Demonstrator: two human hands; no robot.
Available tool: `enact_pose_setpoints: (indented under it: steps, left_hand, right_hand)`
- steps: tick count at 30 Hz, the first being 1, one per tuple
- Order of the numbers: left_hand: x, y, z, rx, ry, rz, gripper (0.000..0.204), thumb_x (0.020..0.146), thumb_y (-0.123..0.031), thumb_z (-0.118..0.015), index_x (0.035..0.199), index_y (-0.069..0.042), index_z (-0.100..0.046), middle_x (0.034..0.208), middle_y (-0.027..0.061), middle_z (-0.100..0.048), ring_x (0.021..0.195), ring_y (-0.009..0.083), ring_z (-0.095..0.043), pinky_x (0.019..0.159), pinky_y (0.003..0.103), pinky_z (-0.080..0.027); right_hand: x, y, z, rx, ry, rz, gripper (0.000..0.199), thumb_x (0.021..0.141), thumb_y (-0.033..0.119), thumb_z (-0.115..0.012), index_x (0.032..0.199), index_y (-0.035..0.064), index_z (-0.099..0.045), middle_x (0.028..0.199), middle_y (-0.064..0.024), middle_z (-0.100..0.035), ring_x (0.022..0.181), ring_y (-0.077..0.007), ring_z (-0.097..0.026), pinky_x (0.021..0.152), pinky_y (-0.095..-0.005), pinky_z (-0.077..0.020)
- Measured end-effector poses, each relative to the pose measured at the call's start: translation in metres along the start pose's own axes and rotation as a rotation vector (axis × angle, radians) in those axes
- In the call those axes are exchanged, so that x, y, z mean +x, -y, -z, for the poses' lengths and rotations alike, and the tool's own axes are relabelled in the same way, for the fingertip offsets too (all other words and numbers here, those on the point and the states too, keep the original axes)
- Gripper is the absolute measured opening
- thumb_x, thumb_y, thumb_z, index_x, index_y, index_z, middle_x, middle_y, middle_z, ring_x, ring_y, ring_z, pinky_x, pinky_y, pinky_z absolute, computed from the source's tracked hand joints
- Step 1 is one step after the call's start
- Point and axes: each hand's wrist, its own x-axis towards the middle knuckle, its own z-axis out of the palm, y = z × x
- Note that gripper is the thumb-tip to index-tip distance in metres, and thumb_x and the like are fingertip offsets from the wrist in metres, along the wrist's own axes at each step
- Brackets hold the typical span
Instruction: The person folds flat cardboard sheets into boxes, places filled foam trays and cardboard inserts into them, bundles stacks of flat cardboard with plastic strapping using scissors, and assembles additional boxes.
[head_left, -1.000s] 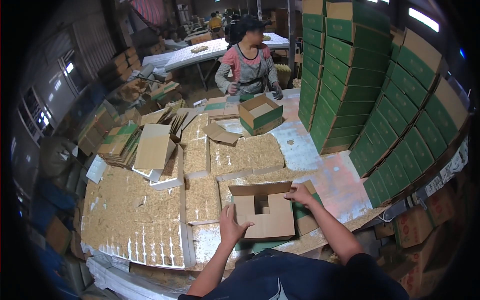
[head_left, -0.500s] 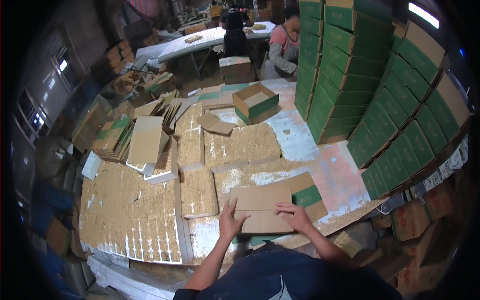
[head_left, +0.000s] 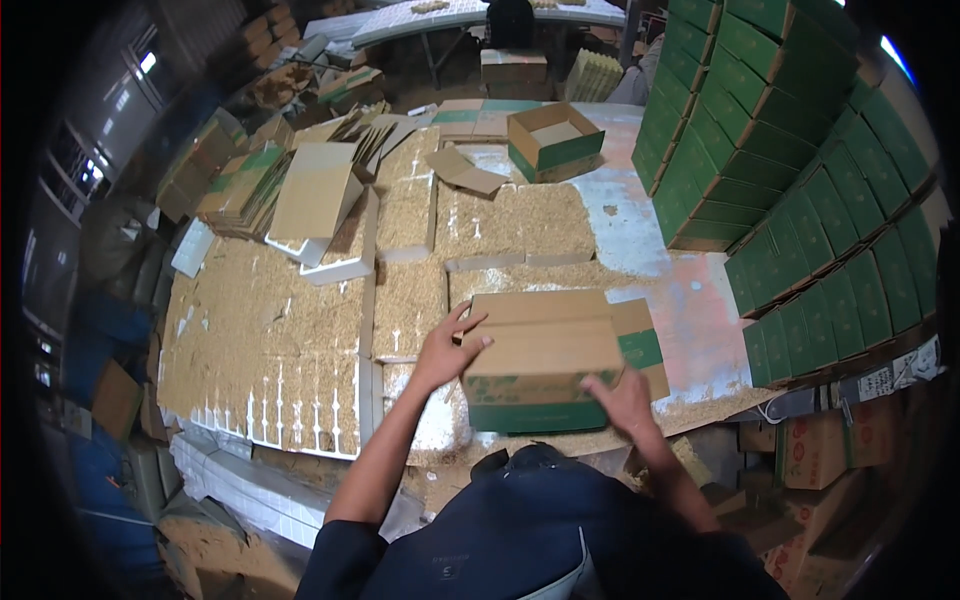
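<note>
A cardboard box (head_left: 543,340), brown on top with a green band along its near side, stands at the front of the table before me. My left hand (head_left: 447,352) holds its left end, thumb and fingers over the top edge. At the near right corner my right hand (head_left: 624,400) grips it, the thumb on the front and the other fingers partly hidden behind the side. To the right, partly behind the box, a flat brown and green carton piece (head_left: 640,340) lies on the table.
Tall stacks of green boxes (head_left: 755,130) rise at the right. An open box (head_left: 555,150) sits at the far side. White foam trays (head_left: 340,268) and grain-like brown bits (head_left: 270,330) cover the left. Folded cartons (head_left: 245,190) lie piled far left.
The box shows its green near side now, where mostly its brown top showed before. My right hand has moved from the top to the right corner; my left stays at the left end.
</note>
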Motion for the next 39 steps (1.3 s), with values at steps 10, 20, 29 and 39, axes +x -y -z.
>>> enact_pose_setpoints:
  steps: [10, 20, 29, 39]
  left_hand:
    - [-0.077, 0.096, -0.038, -0.208, 0.010, 0.588, 0.075, 0.101, -0.057, -0.039, 0.090, 0.011, -0.070, 0.074, 0.0224, -0.068, 0.062, 0.0291, -0.068, 0.062, 0.037, -0.055]
    - [-0.064, 0.163, -0.088, -0.202, -0.265, 0.745, 0.073, 0.100, -0.057, -0.041, 0.088, 0.010, -0.070, 0.083, 0.0290, -0.068, 0.081, 0.0366, -0.068, 0.077, 0.044, -0.050]
    - [-0.027, 0.088, -0.073, -0.633, -0.064, 0.581, 0.070, 0.098, -0.056, -0.048, 0.139, 0.001, -0.052, 0.135, 0.0261, -0.057, 0.126, 0.0327, -0.054, 0.105, 0.034, -0.039]
    - [-0.054, 0.067, -0.052, -0.290, 0.106, 0.391, 0.084, 0.086, -0.006, -0.054, 0.157, -0.005, -0.011, 0.161, 0.0228, -0.021, 0.149, 0.0339, -0.023, 0.120, 0.035, -0.021]
  right_hand:
    - [-0.021, 0.023, 0.014, 0.179, 0.144, 0.074, 0.069, 0.080, 0.025, -0.076, 0.140, 0.0036, -0.051, 0.145, -0.0238, -0.048, 0.134, -0.0334, -0.049, 0.107, -0.0401, -0.0411]
    - [0.003, 0.005, -0.013, -0.042, 0.000, 0.388, 0.047, 0.075, 0.013, -0.074, 0.121, 0.0036, -0.067, 0.136, -0.0224, -0.057, 0.126, -0.0377, -0.055, 0.105, -0.0398, -0.0434]
    - [0.157, -0.035, -0.028, -0.354, -0.132, 0.018, 0.056, 0.094, 0.052, -0.054, 0.089, 0.0001, -0.074, 0.085, -0.0275, -0.068, 0.086, -0.0444, -0.066, 0.078, -0.0467, -0.0515]
    - [0.217, 0.107, -0.147, -0.144, 0.226, 0.183, 0.052, 0.083, 0.029, -0.066, 0.126, -0.0007, -0.063, 0.126, -0.0254, -0.062, 0.110, -0.0360, -0.065, 0.099, -0.0390, -0.0482]
